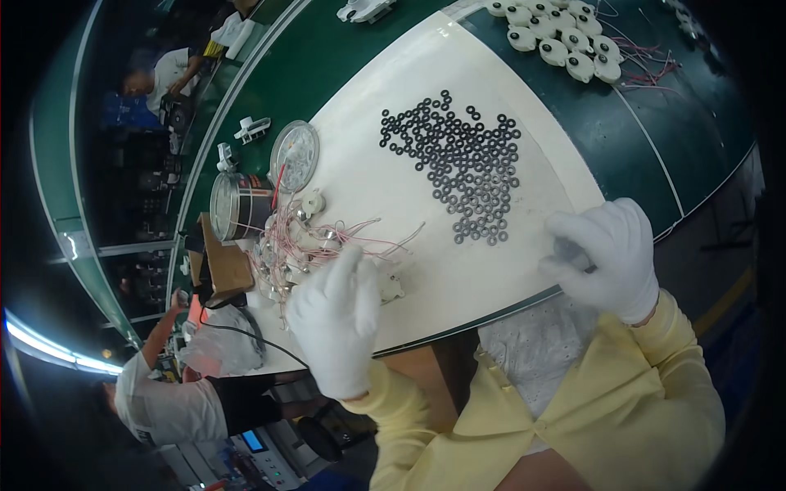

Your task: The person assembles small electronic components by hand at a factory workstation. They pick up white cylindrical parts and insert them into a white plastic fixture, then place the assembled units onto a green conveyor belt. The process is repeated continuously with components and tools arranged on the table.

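- Head view shows the left hand (pixel 336 315) in a white glove reaching into a tangle of small white parts with pink wires (pixel 315 241) on the pale mat (pixel 385 188) of the worktop (pixel 655 139).
- Its fingers are loosely spread and half curled, the fingertips touching or just over one white part at the near edge of the tangle; nothing is clearly gripped yet.
- To pick well, I judge it should pinch a single part by its body and lift slowly, so the looped wires slip free and do not drag neighbours along.
- The right hand (pixel 610 258), also gloved, is curled closed around a small dark piece (pixel 569 252) at the mat's near right edge; what that piece is, I cannot tell.
- A spread of dark rings (pixel 463 164) lies just beyond the right hand, untouched.
- A round metal tin (pixel 237 204) stands beside the wired parts.
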`<state>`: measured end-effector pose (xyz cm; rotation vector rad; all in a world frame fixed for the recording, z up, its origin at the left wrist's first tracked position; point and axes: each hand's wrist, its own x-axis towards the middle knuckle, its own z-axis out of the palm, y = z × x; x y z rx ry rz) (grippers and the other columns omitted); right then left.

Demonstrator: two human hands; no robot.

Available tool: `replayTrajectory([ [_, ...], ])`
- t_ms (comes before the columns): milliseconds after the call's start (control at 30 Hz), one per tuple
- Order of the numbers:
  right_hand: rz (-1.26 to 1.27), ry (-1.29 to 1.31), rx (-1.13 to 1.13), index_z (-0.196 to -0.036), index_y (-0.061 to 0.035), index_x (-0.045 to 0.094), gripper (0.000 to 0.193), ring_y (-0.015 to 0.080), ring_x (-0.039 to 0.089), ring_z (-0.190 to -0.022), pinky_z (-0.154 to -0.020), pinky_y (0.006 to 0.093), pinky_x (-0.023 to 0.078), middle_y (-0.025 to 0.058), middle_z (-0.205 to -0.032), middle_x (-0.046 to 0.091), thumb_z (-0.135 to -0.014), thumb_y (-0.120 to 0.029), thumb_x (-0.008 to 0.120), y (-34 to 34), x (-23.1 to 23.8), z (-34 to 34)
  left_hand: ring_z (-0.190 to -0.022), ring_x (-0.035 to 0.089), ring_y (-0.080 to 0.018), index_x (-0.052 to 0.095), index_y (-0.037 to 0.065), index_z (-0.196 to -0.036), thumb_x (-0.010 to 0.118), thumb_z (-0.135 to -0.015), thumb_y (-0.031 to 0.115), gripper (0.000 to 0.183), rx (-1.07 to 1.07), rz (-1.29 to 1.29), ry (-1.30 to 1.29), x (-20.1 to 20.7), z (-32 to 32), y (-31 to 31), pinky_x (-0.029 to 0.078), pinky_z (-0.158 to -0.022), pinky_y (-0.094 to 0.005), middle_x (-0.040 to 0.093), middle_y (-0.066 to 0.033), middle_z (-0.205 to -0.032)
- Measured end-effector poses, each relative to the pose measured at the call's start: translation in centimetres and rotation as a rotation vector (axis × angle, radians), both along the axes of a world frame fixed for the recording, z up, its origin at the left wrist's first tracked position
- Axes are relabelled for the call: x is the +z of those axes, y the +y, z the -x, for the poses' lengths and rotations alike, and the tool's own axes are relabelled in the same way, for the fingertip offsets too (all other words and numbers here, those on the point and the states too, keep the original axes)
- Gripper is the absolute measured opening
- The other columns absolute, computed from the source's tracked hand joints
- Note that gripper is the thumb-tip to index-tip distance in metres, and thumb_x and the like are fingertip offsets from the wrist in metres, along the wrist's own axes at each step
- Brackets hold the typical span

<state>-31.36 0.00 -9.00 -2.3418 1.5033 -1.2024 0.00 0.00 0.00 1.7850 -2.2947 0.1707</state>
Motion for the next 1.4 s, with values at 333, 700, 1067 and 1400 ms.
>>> replayTrajectory([
  [333,0.019,0.014,0.035,-0.097,-0.0191,0.07,0.032,0.0206,0.049,-0.064,-0.067,0.036,0.037,-0.0039,-0.068,0.049,-0.07,-0.027,0.085,0.6,-0.4,2.0,-0.085,0.059,-0.0293,0.063,0.002,-0.132,0.073,-0.088,0.006,0.045,0.241,0.274,0.212,-10.5,4.1,6.3,0.048,-0.078,-0.0428,0.066,-0.0103,-0.097],
  [700,-0.422,-0.646,0.318,-0.11,-0.0028,0.07,0.021,0.017,0.073,-0.072,-0.064,0.0275,0.055,0.0081,-0.084,0.074,-0.091,-0.009,0.071,0.4,0.6,3.5,-0.084,0.061,-0.0263,0.069,0.0,-0.125,0.064,-0.099,0.004,0.027,0.336,0.309,0.465,-11.0,4.2,5.7,0.049,-0.078,-0.039,0.07,-0.0111,-0.096],
  [1067,-0.863,-0.835,0.281,-0.138,0.0027,0.055,0.038,0.0149,0.067,-0.1,-0.089,0.0312,0.058,0.0104,-0.117,0.069,-0.101,-0.001,0.06,1.3,2.1,3.3,-0.078,0.059,-0.0301,0.071,0.008,-0.125,0.075,-0.089,0.008,0.036,0.326,0.411,0.3,-10.7,3.8,6.1,0.049,-0.074,-0.0414,0.07,-0.0093,-0.095],
  [1400,-0.916,-0.327,0.275,-0.133,0.0012,0.056,0.033,0.0077,0.063,-0.095,-0.083,0.0234,0.052,0.0054,-0.113,0.068,-0.101,-0.002,0.061,-1.9,4.2,2.0,-0.07,0.056,-0.0259,0.072,0.007,-0.114,0.078,-0.08,0.008,0.034,0.351,0.391,0.494,-10.7,3.8,5.8,0.045,-0.065,-0.0386,0.061,-0.0048,-0.08],
])
